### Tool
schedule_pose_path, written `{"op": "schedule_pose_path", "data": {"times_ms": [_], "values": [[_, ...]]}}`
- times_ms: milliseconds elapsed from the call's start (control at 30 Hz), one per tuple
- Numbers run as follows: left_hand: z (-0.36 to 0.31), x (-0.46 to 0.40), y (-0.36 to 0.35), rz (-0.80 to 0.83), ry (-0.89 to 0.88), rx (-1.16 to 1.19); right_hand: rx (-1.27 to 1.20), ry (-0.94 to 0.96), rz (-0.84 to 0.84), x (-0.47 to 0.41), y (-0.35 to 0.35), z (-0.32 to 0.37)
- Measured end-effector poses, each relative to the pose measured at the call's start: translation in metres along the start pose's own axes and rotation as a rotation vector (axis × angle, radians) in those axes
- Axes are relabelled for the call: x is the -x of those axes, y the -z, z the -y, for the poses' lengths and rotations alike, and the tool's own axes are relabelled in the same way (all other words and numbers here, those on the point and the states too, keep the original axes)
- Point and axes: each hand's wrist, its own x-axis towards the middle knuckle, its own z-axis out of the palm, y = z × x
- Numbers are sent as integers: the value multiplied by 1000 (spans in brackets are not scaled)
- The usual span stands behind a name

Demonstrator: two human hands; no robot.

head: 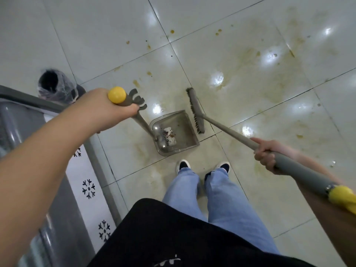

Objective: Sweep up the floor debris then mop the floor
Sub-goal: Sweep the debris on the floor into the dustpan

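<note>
Two shoes (202,167) planted on the tiled floor (250,83). The right hand (264,155) is wrapped round the broom handle (229,131); the left hand (107,110) grips the yellow-capped top of the dustpan handle (117,95). The dustpan (176,132) sits on the floor just ahead of the toes, a crumpled white scrap (170,136) inside it. The broom head (195,110) stands right at the pan's open edge. Beyond that, yellowish smears (250,54) and brown spots (172,31) across the tiles. Off to the left, a bag-lined bin (55,86).
</note>
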Motion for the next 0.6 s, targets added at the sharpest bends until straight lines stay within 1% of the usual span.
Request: {"op": "schedule_pose_path", "data": {"times_ms": [67, 167, 233, 333, 433, 500, 600], "values": [[-8, 6, 3, -35, -35, -57, 129, 90, -94, 13, 8, -3], [-16, 18, 3, -77, -48, -90, 288, 177, -178, 19, 17, -4], [-15, 29, -4, -75, -14, -60, 376, 214, -221, 14, 25, -3], [-4, 52, -22, -83, 76, 76, 567, 252, -284, -6, 40, -5], [7, 71, -41, -145, 127, 143, 682, 242, -325, -32, 55, -16], [8, 82, -53, -148, 162, 192, 733, 217, -333, -46, 61, -30], [8, 92, -66, -161, 201, 255, 735, 149, -327, -63, 63, -54]]}}
